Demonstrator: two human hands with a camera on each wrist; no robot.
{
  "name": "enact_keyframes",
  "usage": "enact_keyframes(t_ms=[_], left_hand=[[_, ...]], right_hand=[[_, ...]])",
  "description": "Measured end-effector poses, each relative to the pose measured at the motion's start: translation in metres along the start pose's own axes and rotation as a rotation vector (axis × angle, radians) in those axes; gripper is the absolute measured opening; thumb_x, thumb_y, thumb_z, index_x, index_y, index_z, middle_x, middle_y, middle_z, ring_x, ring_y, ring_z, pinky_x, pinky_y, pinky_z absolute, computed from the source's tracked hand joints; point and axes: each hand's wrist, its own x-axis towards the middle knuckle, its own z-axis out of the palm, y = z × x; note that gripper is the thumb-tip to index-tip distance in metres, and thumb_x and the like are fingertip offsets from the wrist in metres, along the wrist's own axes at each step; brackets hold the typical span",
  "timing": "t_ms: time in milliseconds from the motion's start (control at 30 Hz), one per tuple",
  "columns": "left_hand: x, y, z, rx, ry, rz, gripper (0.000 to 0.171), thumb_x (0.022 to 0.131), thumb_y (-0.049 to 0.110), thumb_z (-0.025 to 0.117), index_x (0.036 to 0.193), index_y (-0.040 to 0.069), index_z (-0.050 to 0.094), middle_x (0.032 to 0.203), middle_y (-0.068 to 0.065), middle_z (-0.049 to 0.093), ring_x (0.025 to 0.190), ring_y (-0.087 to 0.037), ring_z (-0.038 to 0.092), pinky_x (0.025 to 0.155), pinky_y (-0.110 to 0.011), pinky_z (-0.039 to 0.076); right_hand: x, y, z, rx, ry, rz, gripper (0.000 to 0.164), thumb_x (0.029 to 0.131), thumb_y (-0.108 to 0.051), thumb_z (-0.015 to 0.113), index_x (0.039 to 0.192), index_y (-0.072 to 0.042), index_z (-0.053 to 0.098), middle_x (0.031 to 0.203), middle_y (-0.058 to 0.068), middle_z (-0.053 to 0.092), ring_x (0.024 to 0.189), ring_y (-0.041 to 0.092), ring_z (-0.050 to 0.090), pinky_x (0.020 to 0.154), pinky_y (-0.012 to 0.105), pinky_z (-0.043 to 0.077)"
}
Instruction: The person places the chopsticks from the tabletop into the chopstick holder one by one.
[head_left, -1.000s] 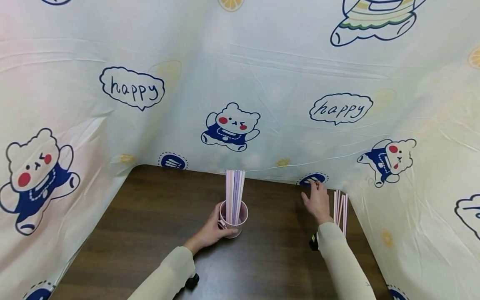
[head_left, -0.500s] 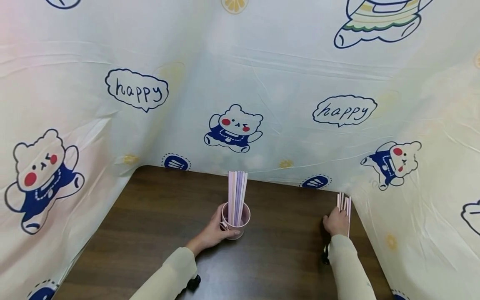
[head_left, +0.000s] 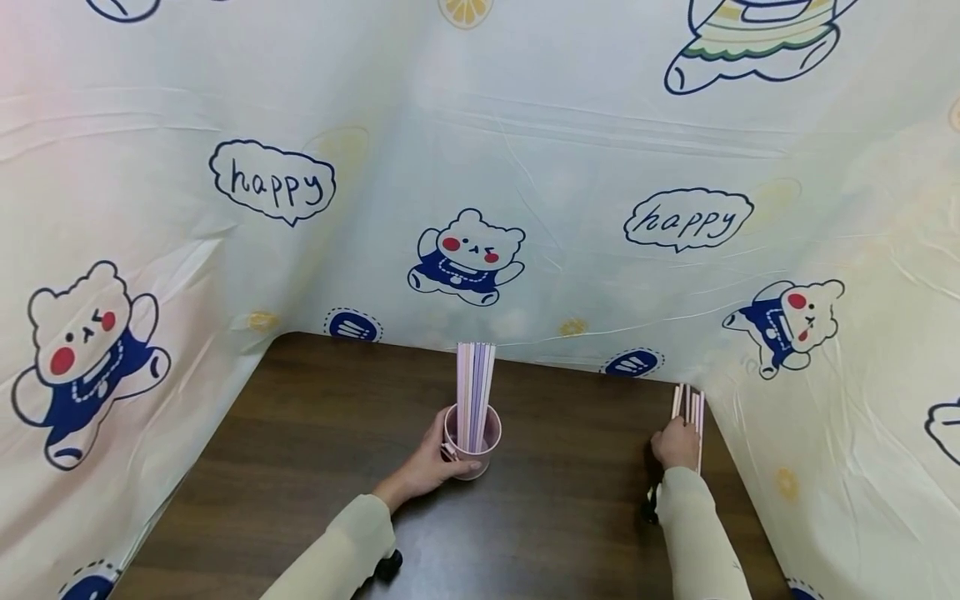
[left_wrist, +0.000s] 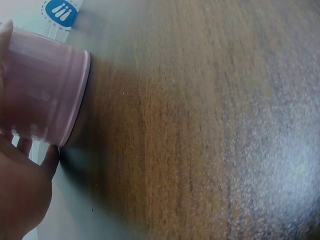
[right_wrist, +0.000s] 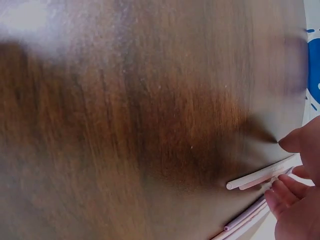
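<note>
A pink cup stands upright on the table, with a bundle of white, pink and purple straws rising from it. My left hand holds the cup from its left side, thumb across the near side. In the left wrist view the cup has its base on the wood, and fingertips touch its lower wall. Several more straws lie at the table's right edge under my right hand. The right wrist view shows the fingers touching these straws, the thumb spread away from them.
The dark wooden table is bounded behind and on both sides by a pale printed cloth. Its right side runs close beside the loose straws. Bare wood lies between the cup and my right hand.
My right hand has moved right and down from the table's back edge onto the loose straws, then stayed nearly still. My left hand still holds the cup in place.
</note>
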Motion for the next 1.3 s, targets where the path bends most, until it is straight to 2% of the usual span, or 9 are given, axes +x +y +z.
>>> enact_keyframes(t_ms=[233, 333, 467, 567, 700, 767, 967, 1100, 1300], left_hand=[[0.001, -0.002, -0.001, -0.018, 0.021, 0.077, 0.098, 0.076, 0.011, 0.092, 0.154, 0.013, 0.031, 0.146, -0.016, 0.047, 0.133, -0.033, 0.046, 0.112, -0.054, 0.034], [0.003, -0.003, 0.0, -0.014, 0.016, 0.072, 0.099, 0.077, 0.013, 0.092, 0.154, 0.014, 0.03, 0.147, -0.015, 0.046, 0.133, -0.031, 0.046, 0.113, -0.053, 0.034], [0.003, -0.003, 0.002, -0.003, 0.003, 0.022, 0.101, 0.077, 0.018, 0.093, 0.155, 0.02, 0.029, 0.149, -0.01, 0.045, 0.134, -0.024, 0.044, 0.115, -0.047, 0.033], [0.002, -0.003, 0.003, -0.006, 0.008, 0.018, 0.101, 0.076, 0.018, 0.093, 0.155, 0.02, 0.029, 0.149, -0.009, 0.045, 0.134, -0.024, 0.045, 0.114, -0.043, 0.033], [0.003, -0.005, 0.002, -0.006, 0.031, 0.07, 0.1, 0.076, 0.016, 0.093, 0.154, 0.016, 0.031, 0.147, -0.012, 0.047, 0.133, -0.028, 0.047, 0.113, -0.04, 0.035], [0.004, -0.006, 0.001, 0.001, 0.039, 0.079, 0.1, 0.076, 0.016, 0.093, 0.154, 0.015, 0.031, 0.147, -0.012, 0.048, 0.132, -0.028, 0.047, 0.113, -0.038, 0.035], [0.003, -0.006, 0.0, 0.02, 0.023, -0.013, 0.102, 0.076, 0.021, 0.094, 0.155, 0.023, 0.029, 0.149, -0.006, 0.045, 0.134, -0.022, 0.045, 0.114, -0.038, 0.032], [0.002, -0.005, 0.001, 0.019, 0.014, -0.044, 0.103, 0.076, 0.021, 0.093, 0.156, 0.023, 0.028, 0.149, -0.007, 0.044, 0.135, -0.021, 0.044, 0.115, -0.042, 0.031], [0.001, -0.003, 0.001, 0.019, 0.022, -0.034, 0.104, 0.075, 0.02, 0.094, 0.156, 0.022, 0.028, 0.149, -0.007, 0.045, 0.135, -0.022, 0.044, 0.115, -0.042, 0.031]], right_hand=[[0.007, 0.003, -0.001, 0.062, 0.089, -0.023, 0.023, 0.082, 0.0, 0.054, 0.093, 0.02, 0.056, 0.097, 0.044, 0.056, 0.093, 0.057, 0.058, 0.085, 0.062, 0.048], [0.007, 0.003, -0.004, 0.098, 0.134, 0.002, 0.018, 0.081, 0.002, 0.055, 0.086, 0.019, 0.057, 0.09, 0.043, 0.059, 0.087, 0.056, 0.06, 0.081, 0.061, 0.049], [0.005, 0.001, -0.008, 0.126, 0.142, 0.077, 0.015, 0.081, 0.002, 0.057, 0.083, 0.017, 0.059, 0.087, 0.04, 0.061, 0.084, 0.055, 0.061, 0.077, 0.062, 0.05], [0.005, -0.003, -0.013, 0.125, 0.109, 0.057, 0.011, 0.079, 0.002, 0.058, 0.079, 0.013, 0.058, 0.081, 0.035, 0.061, 0.08, 0.053, 0.061, 0.076, 0.061, 0.05], [0.008, -0.008, -0.019, 0.096, 0.039, -0.032, 0.009, 0.079, 0.002, 0.059, 0.072, 0.007, 0.056, 0.074, 0.026, 0.06, 0.073, 0.044, 0.059, 0.073, 0.057, 0.051], [0.011, -0.01, -0.02, 0.089, -0.006, -0.029, 0.011, 0.081, 0.0, 0.06, 0.073, 0.006, 0.055, 0.076, 0.025, 0.06, 0.075, 0.041, 0.058, 0.072, 0.054, 0.051], [0.011, -0.013, -0.02, 0.107, -0.116, 0.002, 0.015, 0.084, -0.006, 0.068, 0.082, 0.009, 0.065, 0.086, 0.025, 0.066, 0.083, 0.04, 0.06, 0.072, 0.048, 0.052], [0.008, -0.016, -0.02, 0.162, -0.161, -0.001, 0.016, 0.083, -0.008, 0.073, 0.073, 0.004, 0.069, 0.072, 0.014, 0.065, 0.072, 0.031, 0.059, 0.062, 0.039, 0.049], [0.007, -0.021, -0.018, 0.207, -0.239, 0.012, 0.028, 0.087, -0.01, 0.07, 0.061, -0.006, 0.062, 0.057, 0.0, 0.058, 0.056, 0.019, 0.053, 0.056, 0.031, 0.044]])
